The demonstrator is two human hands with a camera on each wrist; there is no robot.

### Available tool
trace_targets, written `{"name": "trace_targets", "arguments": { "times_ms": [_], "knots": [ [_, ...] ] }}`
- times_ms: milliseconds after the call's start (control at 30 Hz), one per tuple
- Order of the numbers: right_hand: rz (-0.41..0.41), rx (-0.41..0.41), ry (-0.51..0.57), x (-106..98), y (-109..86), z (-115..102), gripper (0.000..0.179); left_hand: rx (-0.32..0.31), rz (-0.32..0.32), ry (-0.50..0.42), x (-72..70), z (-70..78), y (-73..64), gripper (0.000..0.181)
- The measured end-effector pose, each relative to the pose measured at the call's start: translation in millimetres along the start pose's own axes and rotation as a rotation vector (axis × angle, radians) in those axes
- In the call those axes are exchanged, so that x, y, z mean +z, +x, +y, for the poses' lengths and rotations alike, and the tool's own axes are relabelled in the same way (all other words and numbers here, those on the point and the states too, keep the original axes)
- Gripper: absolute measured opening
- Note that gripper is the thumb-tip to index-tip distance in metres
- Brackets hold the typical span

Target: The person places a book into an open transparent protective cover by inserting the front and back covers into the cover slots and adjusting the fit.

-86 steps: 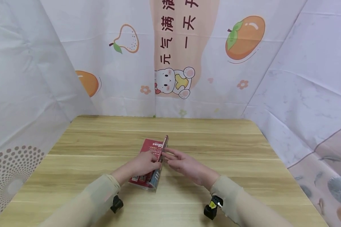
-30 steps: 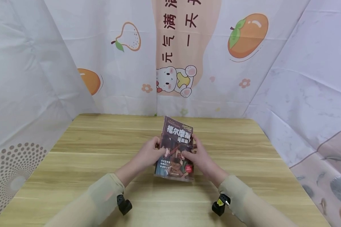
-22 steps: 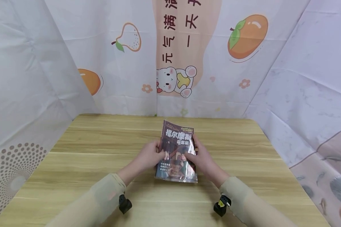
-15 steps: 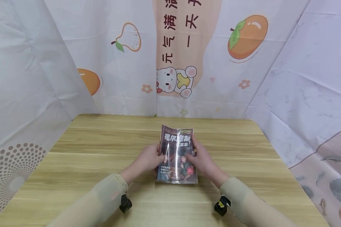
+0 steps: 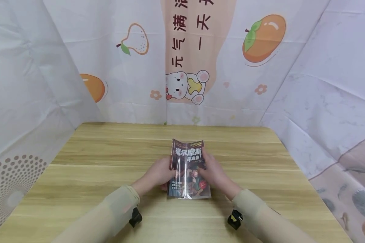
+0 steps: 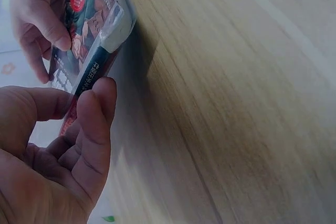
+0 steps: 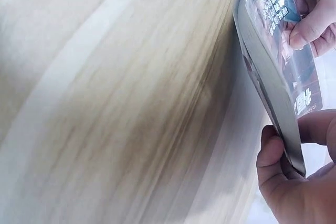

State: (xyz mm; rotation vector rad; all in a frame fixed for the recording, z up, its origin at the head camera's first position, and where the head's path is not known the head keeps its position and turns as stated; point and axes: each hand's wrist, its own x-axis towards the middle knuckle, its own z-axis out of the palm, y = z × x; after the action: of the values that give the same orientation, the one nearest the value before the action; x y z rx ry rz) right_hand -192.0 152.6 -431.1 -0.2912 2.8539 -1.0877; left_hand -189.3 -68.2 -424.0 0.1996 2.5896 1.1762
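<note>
A dark book in a shiny clear cover is held between both hands over the middle of the table, its illustrated front with white lettering facing up. My left hand grips the spine side, thumb on the cover and fingers beneath. In the left wrist view the book's spine runs between thumb and fingers. My right hand pinches the opposite edge. The right wrist view shows the page edges closed together and bowed, with the thumb over the cover. Most fingers under the book are hidden in the head view.
The wooden table extends around the book on all sides. Behind it hangs a printed white curtain, with pale cloth walls at left and right. A small black camera sits on the left wrist and another on the right wrist.
Earlier the left hand held the book over its red back, the right hand beside it. The book now shows its front, gripped by both hands, and has sunk slightly toward the near side.
</note>
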Motion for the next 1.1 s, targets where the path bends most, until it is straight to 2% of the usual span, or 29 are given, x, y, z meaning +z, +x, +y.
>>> {"name": "trace_targets", "arguments": {
  "times_ms": [133,267,433,800,967,1100],
  "knots": [
    [-0.023,0.008,-0.035,2.8,-0.1,-0.8,0.094,0.0,-0.01,0.041,2.3,-5.4,2.2,0.018],
    [-0.047,-0.012,-0.087,8.1,-0.3,1.4,0.091,0.004,-0.024,0.102,3.3,-10.5,2.5,0.01],
    [-0.061,-0.021,-0.136,11.1,0.0,2.3,0.087,-0.004,-0.04,0.136,1.9,-12.7,1.0,0.015],
    [-0.11,0.013,-0.198,7.8,-1.5,-1.5,0.084,-0.075,-0.09,0.212,1.3,-16.6,1.5,0.023],
    [-0.137,-0.007,-0.258,5.3,-1.6,-1.8,0.079,-0.098,-0.109,0.307,0.5,-16.8,1.1,0.034],
    [-0.154,-0.017,-0.294,3.9,-0.4,-0.9,0.067,-0.089,-0.114,0.39,-0.2,-16.0,-0.1,0.033]
  ]
}}
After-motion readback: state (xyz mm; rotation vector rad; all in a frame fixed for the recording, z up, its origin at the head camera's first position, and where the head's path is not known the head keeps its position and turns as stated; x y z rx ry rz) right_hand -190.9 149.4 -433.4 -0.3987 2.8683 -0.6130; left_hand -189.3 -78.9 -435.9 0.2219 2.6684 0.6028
